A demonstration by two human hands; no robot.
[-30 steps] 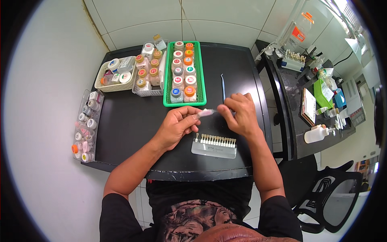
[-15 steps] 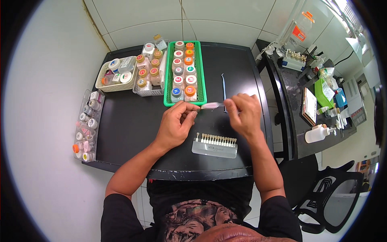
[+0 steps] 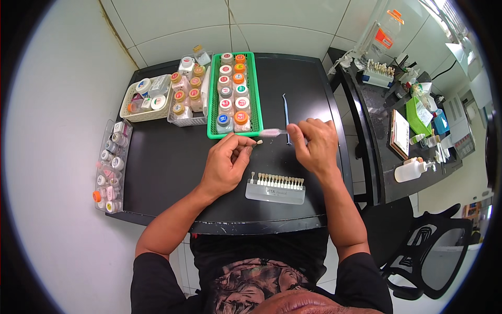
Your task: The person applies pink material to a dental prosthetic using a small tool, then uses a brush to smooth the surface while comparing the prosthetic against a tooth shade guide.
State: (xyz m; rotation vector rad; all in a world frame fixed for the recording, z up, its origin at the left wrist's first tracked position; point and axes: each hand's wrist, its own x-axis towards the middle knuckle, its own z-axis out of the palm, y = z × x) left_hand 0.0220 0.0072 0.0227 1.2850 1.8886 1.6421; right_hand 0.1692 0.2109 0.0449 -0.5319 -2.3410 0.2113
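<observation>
My left hand (image 3: 227,163) is closed, its thumb and fingertips pinching a small tooth-shaped piece (image 3: 259,142) of ivory colour. Just above that piece hovers the pinkish-white bristle head of a brush (image 3: 271,133), a little apart from it. Its handle runs into my right hand (image 3: 317,145), which is closed around it with the thumb on the near side. Between my forearms lies a tooth shade guide (image 3: 275,194), a clear holder with a row of tooth-coloured tabs. Beyond the brush, a thin blue dental instrument (image 3: 286,112) rests on the black table.
A green basket (image 3: 258,112) of capped bottles stands beyond my left hand. Left of it are a clear bin (image 3: 188,121) and a cream basket (image 3: 151,115); a clear rack of jars (image 3: 110,204) lines the left edge. A side counter (image 3: 389,183) with a white pump bottle (image 3: 411,171) is at right.
The brush head has lifted off the tooth-shaped piece, which now shows at my left fingertips. Both hands keep their grips, and the whole view has shifted slightly.
</observation>
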